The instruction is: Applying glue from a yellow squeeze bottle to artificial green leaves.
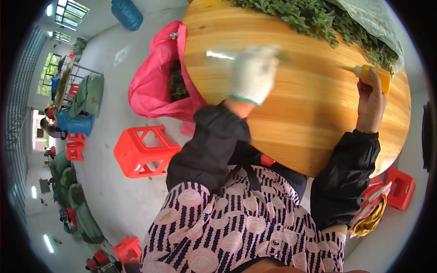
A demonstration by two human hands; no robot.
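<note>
My right hand (371, 102) is closed round a yellow squeeze bottle (384, 81). Its long thin nozzle points left over the round wooden table (296, 113). My left hand (254, 75), in a white knitted glove with a green cuff edge, is over the table's left part. Motion smears its fingers, so their grip does not show. A small greenish blur (284, 55) sits at the fingertips; I cannot make out what it is. A heap of green artificial-looking sprigs (309, 18) lies along the table's far edge, partly under a translucent plastic bag (375, 27).
A pink sack (152, 86) with dark greenery inside hangs at the table's left edge. Red plastic stools (143, 152) stand left and right of me. A blue bag (126, 14) is on the floor far left. Further left are green sacks (84, 218) and people at work.
</note>
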